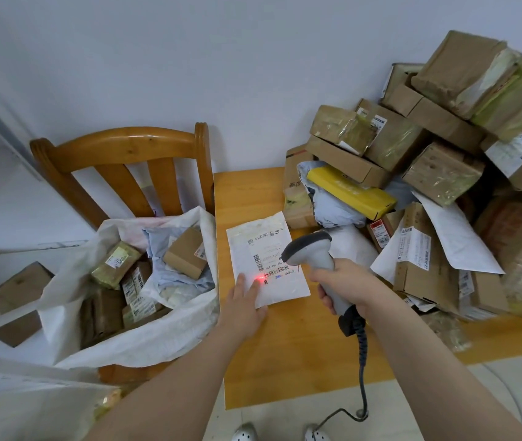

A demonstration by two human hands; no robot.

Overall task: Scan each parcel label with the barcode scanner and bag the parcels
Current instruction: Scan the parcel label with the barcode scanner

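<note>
The parcel pile (428, 154) filled the whole three o'clock side of the surface (253, 192), boxes heaped on mailers. Over at nine o'clock, the white sack (132, 338) gaped open on the wooden chair (119, 144), several parcels already inside. Between them lay the one that mattered: a flat white parcel (266, 259), label up, its long axis running roughly eleven to five.

At its three o'clock edge hung the barcode scanner (313, 253), head tipped toward the label, handle wrapped fully in the right hand (348, 284). That grip was closed tight round it. The trigger finger was hidden, so a press is likely but not certain.

The left hand (243, 300) pinned the parcel's near corner at seven o'clock, its grip wide open, fingers flat, holding nothing.

And the red spot (258, 279) sat right on the barcode, touching those fingertips.

For the bagging, the sack lay at nine o'clock of the parcel, just off the surface's edge. The left hand was plainly the nearer one for a short sideways carry.
</note>
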